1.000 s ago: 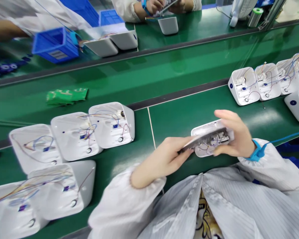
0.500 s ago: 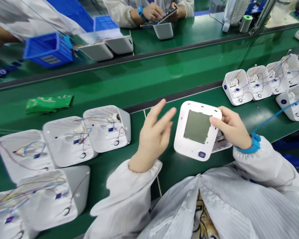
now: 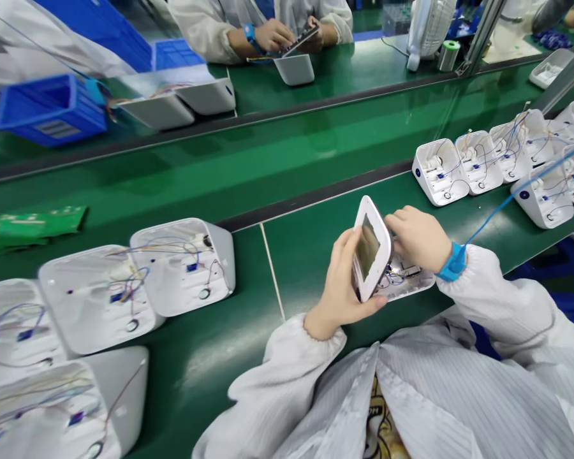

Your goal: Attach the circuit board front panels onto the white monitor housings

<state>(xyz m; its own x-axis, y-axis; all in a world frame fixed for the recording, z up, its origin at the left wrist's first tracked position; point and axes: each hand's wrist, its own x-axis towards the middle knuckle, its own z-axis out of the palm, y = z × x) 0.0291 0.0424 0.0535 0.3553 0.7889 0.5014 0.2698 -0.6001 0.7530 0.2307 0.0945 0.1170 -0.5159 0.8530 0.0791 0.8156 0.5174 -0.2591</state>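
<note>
My left hand grips a white front panel with a grey display screen, thumb along its bottom edge and fingers on its left side. The panel stands tilted up, its screen side facing left. Behind it, my right hand has its fingers curled in close to the panel's back; what they pinch, if anything, is hidden. Just below both hands lies an open white housing with wires and small parts inside, partly covered by the panel. A blue wrist strap with a cord circles my right wrist.
Open white housings with wires stand in rows at left and right. Green circuit boards lie far left. Past the raised bench divider, a co-worker's hands hold a dark panel above a housing. A blue bin stands back left.
The front panel has turned from lying face-up in my right hand to standing tilted in my left. My left hand moved right onto it; my right hand shifted behind it. The view swung slightly right.
</note>
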